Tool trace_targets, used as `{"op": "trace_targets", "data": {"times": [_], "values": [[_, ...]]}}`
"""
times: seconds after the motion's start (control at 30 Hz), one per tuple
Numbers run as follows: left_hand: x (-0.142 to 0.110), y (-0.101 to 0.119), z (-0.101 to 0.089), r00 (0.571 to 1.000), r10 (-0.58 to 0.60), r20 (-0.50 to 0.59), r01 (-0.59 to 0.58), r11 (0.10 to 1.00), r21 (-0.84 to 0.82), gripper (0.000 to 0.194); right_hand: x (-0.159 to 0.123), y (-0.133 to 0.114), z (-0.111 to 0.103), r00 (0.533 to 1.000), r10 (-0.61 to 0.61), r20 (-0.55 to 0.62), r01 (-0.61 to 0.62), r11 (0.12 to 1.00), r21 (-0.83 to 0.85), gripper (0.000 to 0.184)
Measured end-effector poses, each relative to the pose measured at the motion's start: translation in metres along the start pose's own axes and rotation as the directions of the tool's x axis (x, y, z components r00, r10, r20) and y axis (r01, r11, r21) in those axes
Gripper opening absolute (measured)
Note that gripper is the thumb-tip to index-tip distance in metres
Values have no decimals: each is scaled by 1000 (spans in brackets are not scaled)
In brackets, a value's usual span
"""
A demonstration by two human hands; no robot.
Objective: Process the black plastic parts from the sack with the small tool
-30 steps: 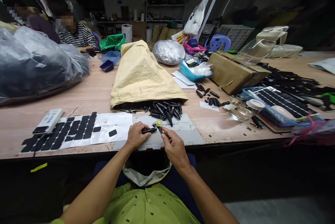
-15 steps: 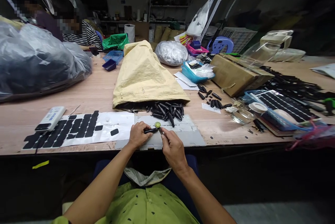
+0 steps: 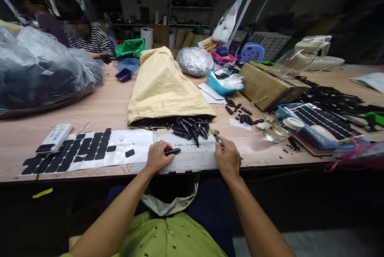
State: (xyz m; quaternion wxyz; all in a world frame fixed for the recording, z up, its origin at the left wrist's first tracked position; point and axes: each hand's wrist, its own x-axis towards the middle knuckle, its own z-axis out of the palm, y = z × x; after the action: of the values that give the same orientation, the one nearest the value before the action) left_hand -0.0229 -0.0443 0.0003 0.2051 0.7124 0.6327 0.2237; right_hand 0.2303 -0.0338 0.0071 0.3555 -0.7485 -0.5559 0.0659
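My left hand point(image 3: 157, 155) is closed on a slim black tube point(image 3: 172, 151) that lies level over a grey card sheet point(image 3: 192, 153) at the table's near edge. My right hand point(image 3: 227, 157) is off to the right and pinches a small tool with a yellow-green round head point(image 3: 213, 132). Between the hands and the sack lies a heap of black tubes point(image 3: 190, 126), spilling from the mouth of a tan woven sack point(image 3: 162, 85).
A white sheet with black pads point(image 3: 87, 149) and a white remote-like device point(image 3: 55, 138) lie left. Grey plastic bags point(image 3: 39, 73) fill the far left. A cardboard box point(image 3: 267, 83), blue trays, solar panels point(image 3: 321, 117) and a glass jar point(image 3: 277, 131) crowd the right. Two people sit at back left.
My right hand has moved right, away from the left hand, taking the yellow-green-headed tool with it. The left hand still holds the black tube in the same place.
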Motion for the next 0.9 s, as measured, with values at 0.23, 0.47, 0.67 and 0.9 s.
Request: {"op": "trace_targets", "data": {"times": [0.23, 0.47, 0.67, 0.9], "values": [[0, 0, 0, 1000, 20, 8, -20, 1000, -2, 18, 50, 31, 9, 968, 233, 92, -192, 926, -326, 39], [0, 0, -3, 999, 26, 42, -25, 1000, -8, 15, 42, 25, 31, 1000, 6, 0, -5, 887, -461, 38], [-4, 1, -8, 993, 79, 85, -78, 997, -17, 14, 41, 30, 37, 998, -59, -25, 37, 850, -526, 37], [-43, -7, -10, 945, 272, 183, -264, 962, -65, 16, 42, 30, 39, 998, -62, -24, 39, 847, -530, 36]]}}
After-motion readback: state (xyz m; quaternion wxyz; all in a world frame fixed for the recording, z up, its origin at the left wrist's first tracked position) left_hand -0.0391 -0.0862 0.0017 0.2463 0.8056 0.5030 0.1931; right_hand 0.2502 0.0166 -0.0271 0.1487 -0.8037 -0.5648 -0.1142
